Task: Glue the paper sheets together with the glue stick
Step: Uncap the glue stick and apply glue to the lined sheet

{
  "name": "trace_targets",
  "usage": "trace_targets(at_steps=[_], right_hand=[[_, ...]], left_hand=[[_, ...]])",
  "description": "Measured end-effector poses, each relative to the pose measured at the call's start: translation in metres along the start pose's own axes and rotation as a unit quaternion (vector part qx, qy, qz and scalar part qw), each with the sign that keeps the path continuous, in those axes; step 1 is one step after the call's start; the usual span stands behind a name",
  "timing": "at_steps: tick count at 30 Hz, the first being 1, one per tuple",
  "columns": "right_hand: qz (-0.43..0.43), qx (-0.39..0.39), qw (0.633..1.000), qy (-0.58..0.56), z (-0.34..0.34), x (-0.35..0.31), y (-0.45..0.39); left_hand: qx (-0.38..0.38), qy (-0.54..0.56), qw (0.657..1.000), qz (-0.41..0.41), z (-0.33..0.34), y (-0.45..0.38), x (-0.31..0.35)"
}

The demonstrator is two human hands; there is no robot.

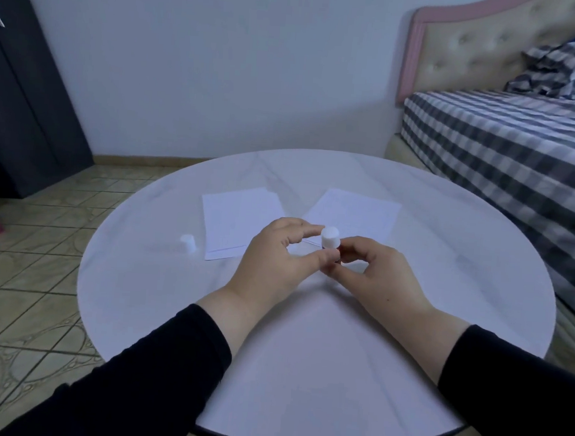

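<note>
Black sleeves (153, 372) reached over the round white counter (302, 372). Both hands met above its middle and held the white glue stick (330, 237) upright. Left hand (276, 261) pinched it with thumb and curled fingers (307, 229). Right hand (377, 275) curled round its bottom. Two paper sheets (241, 221) lay flat just behind. One small white cap (188, 242) stood to the left. Off to the right was a checked bed (509, 144).
</note>
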State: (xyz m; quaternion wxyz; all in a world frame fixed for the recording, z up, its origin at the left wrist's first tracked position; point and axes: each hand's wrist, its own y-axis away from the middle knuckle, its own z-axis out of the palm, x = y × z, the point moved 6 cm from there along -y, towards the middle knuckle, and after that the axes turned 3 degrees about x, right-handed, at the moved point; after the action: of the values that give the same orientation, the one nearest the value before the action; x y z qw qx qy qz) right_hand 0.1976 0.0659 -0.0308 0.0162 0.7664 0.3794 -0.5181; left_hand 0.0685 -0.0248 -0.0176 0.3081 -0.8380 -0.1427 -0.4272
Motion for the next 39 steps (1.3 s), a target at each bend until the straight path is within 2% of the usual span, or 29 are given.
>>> trace_targets(at_steps=[9,12,16,20,29,32,36,39], right_hand=[[-0.002,-0.009,1.000,0.005,0.006,0.000,0.001],[0.008,-0.025,1.000,0.013,0.008,0.004,-0.001],[0.027,-0.034,0.998,-0.051,0.008,0.007,-0.004],[0.035,-0.034,0.994,-0.093,0.007,0.006,-0.003],[0.058,-0.023,0.994,-0.084,-0.004,0.015,-0.007],[0.093,-0.027,0.984,-0.151,-0.006,0.022,-0.008],[0.145,-0.046,0.942,-0.299,-0.005,0.031,-0.012],[0.168,-0.052,0.926,-0.334,-0.005,0.034,-0.012]], left_hand=[[0.029,0.027,0.999,-0.003,-0.004,0.004,0.000],[0.049,0.074,0.996,-0.011,-0.009,0.004,-0.004],[0.054,0.176,0.982,-0.049,-0.010,0.004,-0.007],[0.045,0.235,0.970,-0.043,-0.010,0.005,-0.004],[0.007,0.103,0.995,0.009,-0.013,0.002,-0.013],[-0.009,0.092,0.996,-0.004,-0.012,0.000,-0.019],[-0.020,0.090,0.996,-0.003,-0.011,-0.001,-0.022],[-0.011,0.083,0.996,-0.008,-0.012,-0.002,-0.022]])
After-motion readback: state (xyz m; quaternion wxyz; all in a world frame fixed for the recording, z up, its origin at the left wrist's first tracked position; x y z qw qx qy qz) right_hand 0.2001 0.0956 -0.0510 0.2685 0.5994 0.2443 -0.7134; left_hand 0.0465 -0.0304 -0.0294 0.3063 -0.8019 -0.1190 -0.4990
